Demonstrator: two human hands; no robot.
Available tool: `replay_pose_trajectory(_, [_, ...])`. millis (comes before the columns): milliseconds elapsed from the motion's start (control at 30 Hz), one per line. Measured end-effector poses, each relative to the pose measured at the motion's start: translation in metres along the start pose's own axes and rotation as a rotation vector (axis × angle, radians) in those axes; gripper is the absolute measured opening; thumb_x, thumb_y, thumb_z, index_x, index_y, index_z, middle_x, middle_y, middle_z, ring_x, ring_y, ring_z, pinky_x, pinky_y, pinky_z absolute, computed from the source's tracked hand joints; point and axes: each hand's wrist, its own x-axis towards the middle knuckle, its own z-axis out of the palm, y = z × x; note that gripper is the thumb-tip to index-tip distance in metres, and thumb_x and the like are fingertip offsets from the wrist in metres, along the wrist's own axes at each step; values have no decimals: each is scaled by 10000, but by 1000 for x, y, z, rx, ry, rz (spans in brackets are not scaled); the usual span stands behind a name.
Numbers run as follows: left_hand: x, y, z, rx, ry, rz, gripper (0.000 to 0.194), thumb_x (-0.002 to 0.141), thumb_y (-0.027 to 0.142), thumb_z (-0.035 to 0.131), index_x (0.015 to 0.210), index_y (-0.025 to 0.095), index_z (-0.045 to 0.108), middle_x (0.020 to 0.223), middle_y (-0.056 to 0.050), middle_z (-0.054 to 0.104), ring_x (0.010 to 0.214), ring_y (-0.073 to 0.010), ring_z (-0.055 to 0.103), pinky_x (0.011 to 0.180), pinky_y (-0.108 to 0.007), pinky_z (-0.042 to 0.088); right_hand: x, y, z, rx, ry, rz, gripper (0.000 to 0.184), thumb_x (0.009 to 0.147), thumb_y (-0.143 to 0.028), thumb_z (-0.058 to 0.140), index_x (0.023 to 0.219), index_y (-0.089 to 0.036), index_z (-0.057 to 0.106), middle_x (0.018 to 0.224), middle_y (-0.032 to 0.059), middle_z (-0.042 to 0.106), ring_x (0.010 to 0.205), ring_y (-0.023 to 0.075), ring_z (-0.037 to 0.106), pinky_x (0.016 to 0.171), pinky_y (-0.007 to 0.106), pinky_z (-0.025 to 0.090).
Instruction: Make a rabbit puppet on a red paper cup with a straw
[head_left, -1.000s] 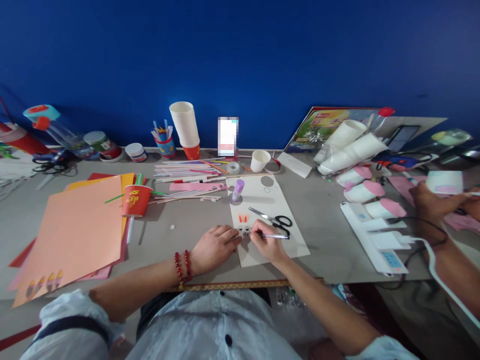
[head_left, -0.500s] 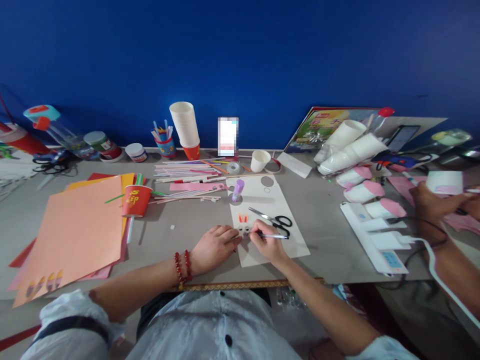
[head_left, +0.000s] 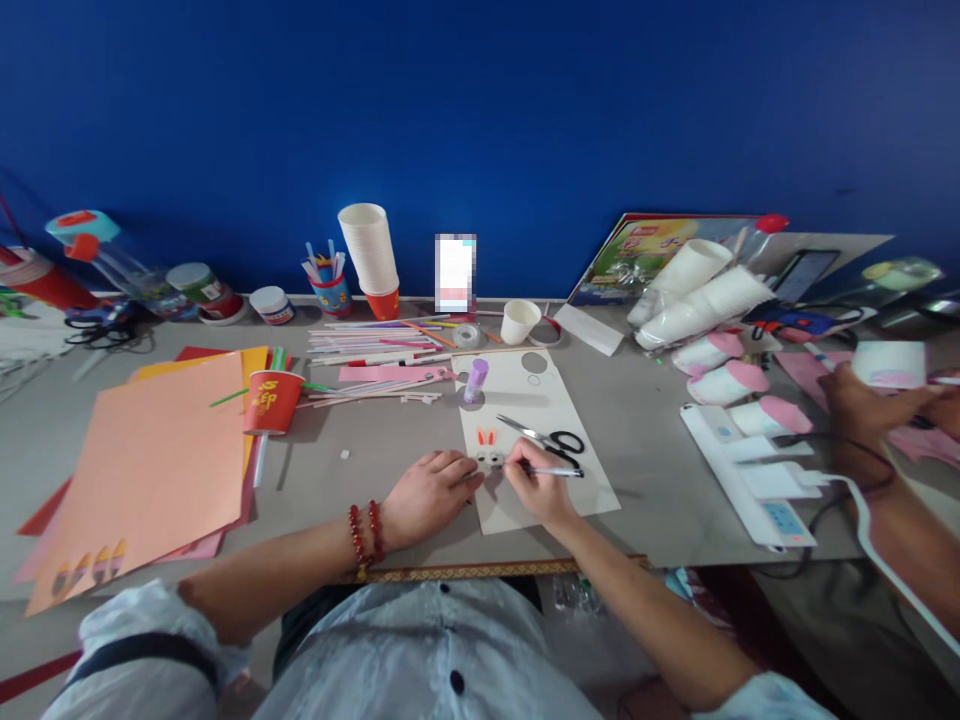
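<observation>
One pen is pinched by the right hand over one white sheet, near two orange ears; the left hand's grip cannot be told; the pen has been moved slightly right.

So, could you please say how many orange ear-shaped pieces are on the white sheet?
2: the left ear and right ear, side by side, left of the scissors. Others might hide under the left hand or right hand.

Dim indoor light; blue wall darker toward corners; soft shadows on tabletop; bright screen pixelated; frame edges stretched.
</observation>
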Motion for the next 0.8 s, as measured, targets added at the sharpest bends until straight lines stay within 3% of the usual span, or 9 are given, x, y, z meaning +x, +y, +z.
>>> replay_pose_trajectory(800, [-1,0,-1,-6,-14,0,248,976,247,517,1205,196,595,1207,-78,622,1125,-225,554,925,-370,475,1,-2,-1,-1,-11,8,218,812,-157,485,626,-230,396,515,-58,389,473,120,365,489,258,295])
